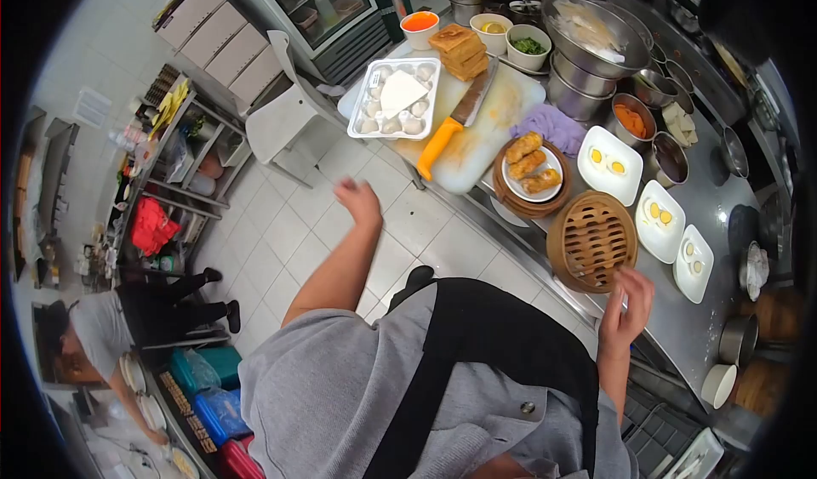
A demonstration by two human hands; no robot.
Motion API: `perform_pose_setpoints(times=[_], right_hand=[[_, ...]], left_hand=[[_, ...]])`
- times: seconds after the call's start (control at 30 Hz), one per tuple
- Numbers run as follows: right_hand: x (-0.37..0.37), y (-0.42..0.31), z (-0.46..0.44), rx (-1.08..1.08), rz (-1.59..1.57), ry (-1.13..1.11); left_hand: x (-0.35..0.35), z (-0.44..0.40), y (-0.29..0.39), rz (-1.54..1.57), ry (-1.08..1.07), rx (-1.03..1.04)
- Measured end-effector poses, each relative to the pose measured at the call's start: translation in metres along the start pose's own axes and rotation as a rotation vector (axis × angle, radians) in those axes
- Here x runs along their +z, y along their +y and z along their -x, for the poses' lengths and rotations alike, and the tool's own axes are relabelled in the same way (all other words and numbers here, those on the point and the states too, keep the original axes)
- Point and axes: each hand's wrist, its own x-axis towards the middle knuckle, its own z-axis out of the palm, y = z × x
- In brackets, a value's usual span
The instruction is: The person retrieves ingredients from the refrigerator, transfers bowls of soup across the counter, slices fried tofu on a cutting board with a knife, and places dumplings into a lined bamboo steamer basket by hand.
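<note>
My left hand (359,203) hangs in the air over the floor tiles, slightly blurred, holding nothing, its fingers loosely bent. At the counter's near edge, my right hand (625,310) is beside a slatted bamboo steamer basket (593,234), fingers apart; whether the fingertips touch its rim I cannot tell. Behind it, another bamboo steamer (504,191) bears a white plate (558,187) with several golden-brown fried rolls (526,162). White dishes with halved eggs (606,162) stand to the right. An orange-handled knife (458,123) lies on the white cutting board (511,96).
An egg tray (362,105) and stacked toasted bread (460,52) sit at the board's far end. Beyond are metal pots (581,83) and a purple cloth (551,128). A white chair (285,109) stands on the floor. At lower left a person (100,330) bends over a counter.
</note>
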Motion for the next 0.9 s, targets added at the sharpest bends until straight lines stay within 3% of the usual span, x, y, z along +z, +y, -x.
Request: perform_pose_setpoints(times=[0.07,0.1,0.17,0.23,0.37,0.43,0.57,0.63,0.67,0.7,0.77,0.9], right_hand=[[0.034,-0.038,-0.034,0.056,-0.078,-0.128],[0.06,-0.061,-0.055,-0.068,-0.114,-0.201],[0.12,-0.104,-0.103,-0.337,-0.117,-0.312],[0.202,-0.125,-0.14,-0.415,-0.057,-0.358],[0.348,-0.122,-0.197,-0.483,0.085,-0.303],[0.39,-0.114,-0.207,-0.169,0.238,-0.499],[0.392,-0.124,-0.222,-0.046,0.136,-0.693],[0.383,-0.116,-0.217,0.114,-0.148,-0.375],[0.371,-0.11,-0.214,0.084,0.001,-0.225],[0.357,-0.11,-0.211,0.094,0.022,-0.214],[0.331,-0.117,-0.196,0.534,0.409,-0.574],[0.327,-0.143,-0.163,0.583,0.376,-0.776]], left_hand=[[0.007,-0.065,0.045,0.153,-0.033,0.321],[0.016,-0.091,0.061,0.191,-0.079,0.524],[0.038,-0.13,0.089,0.053,-0.476,0.714],[0.061,-0.143,0.107,-0.29,-0.702,0.874],[0.079,-0.145,0.109,-0.589,-0.56,0.772],[0.09,-0.17,0.089,-0.371,-0.887,0.419],[0.076,-0.192,0.07,-0.157,-1.038,0.261],[0.072,-0.201,0.065,-0.094,-1.075,0.24],[0.075,-0.208,0.058,-0.059,-1.065,0.257],[0.081,-0.215,0.053,-0.022,-1.045,0.275],[0.095,-0.229,0.049,-0.05,-1.069,0.322],[0.117,-0.237,0.067,-0.229,-1.145,0.393]])
